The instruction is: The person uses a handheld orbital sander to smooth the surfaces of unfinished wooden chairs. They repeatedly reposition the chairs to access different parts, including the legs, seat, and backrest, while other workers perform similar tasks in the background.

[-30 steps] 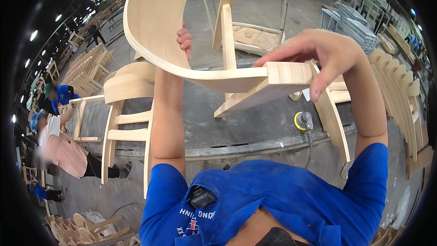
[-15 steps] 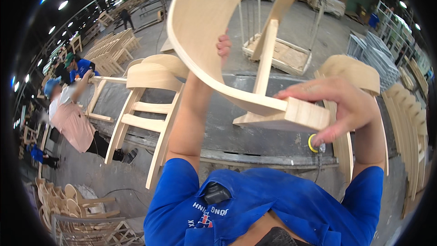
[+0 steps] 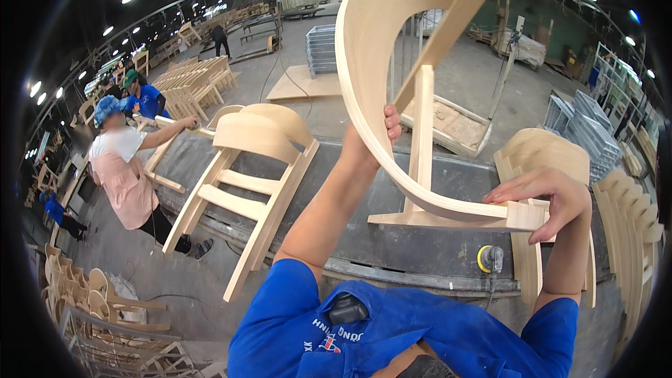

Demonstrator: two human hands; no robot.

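Note:
A pale wooden chair frame (image 3: 367,49) with a wide curved backrest stands tilted on the dark workbench (image 3: 336,238) before me. My left hand (image 3: 392,124) reaches up behind the backrest, its fingertips curled over the inner edge; the rest of that hand is hidden by the wood. At the backrest's right end, my right hand (image 3: 553,199) clasps the squared block joint, thumb on the near side and fingers over the top. A round sander with a yellow rim (image 3: 489,259) lies on the bench below my right hand.
A similar chair frame (image 3: 255,133) leans on the bench to the left, and stacked frames (image 3: 542,154) stand at the right. Two co-workers (image 3: 126,168) handle wooden parts at the far left. A shallow wooden crate (image 3: 458,126) sits on the floor beyond the bench.
The chair frame has shifted right and lower in view, showing its whole backrest. Both hands have kept their hold and moved along with it.

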